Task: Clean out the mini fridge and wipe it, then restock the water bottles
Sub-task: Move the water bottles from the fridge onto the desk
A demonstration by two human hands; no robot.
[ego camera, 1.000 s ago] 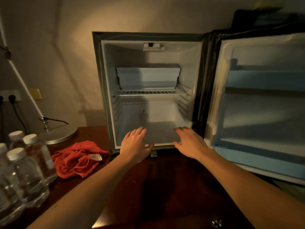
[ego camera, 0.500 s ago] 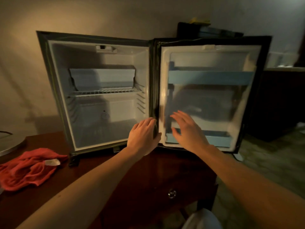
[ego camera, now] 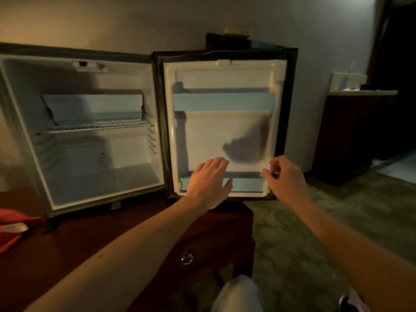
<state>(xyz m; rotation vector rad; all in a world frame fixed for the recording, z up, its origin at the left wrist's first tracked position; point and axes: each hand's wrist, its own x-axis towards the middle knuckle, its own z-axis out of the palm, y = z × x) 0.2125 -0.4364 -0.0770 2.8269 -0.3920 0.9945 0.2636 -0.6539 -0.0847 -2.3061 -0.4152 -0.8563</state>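
Reaching across the open door, the person's left hand (ego camera: 208,180) hovers with fingers straight and relaxed over the lower door shelf (ego camera: 244,184), holding nothing. The right hand (ego camera: 284,176) has its fingers curled at the door's free edge, near the lower right corner of the liner; whether they actually pinch the rim or only touch it cannot be told from this view.

A second ago both hands lay flat at the floor of the main compartment (ego camera: 101,183); half a second ago they were crossing the hinge line; now both are at the door (ego camera: 225,131). That shift suggests the cabinet has been checked and the door shelves are next to be inspected, probably before wiping.

The mini fridge (ego camera: 78,52) stands at the back of the tabletop (ego camera: 112,239), toward its right edge, with its opening facing the person. The door is swung fully open to the right, hanging out past the tabletop's right edge, its inner face toward the camera and its long axis upright. Both blue door shelves run level across it, and the wire shelf (ego camera: 94,127) inside lies level too. Nothing shows on any shelf.

A red cloth (ego camera: 13,228) lies at the tabletop's left edge, well apart from both hands. No water bottles are in view now.
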